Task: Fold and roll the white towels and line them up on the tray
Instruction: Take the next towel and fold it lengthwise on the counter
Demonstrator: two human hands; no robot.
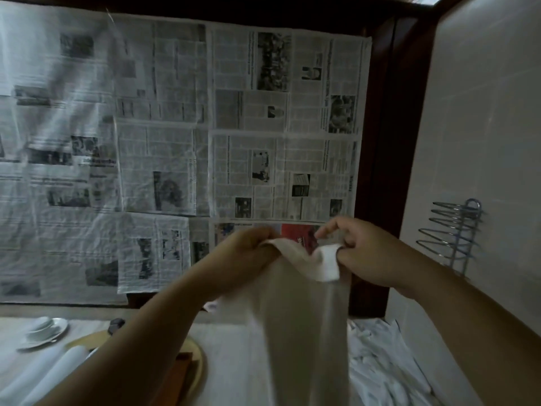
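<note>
Rolled towels (55, 367) already lie by the tray (196, 373); both hands (246, 253) (369, 253) pinch another towel (304, 317) aloft, unfolded, a heap (386, 361) waiting.

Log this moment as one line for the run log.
stage: unfolding | left hand: grips towel corner | right hand: grips other corner | towel: hanging over table | tray: rolled towels lower left
</note>
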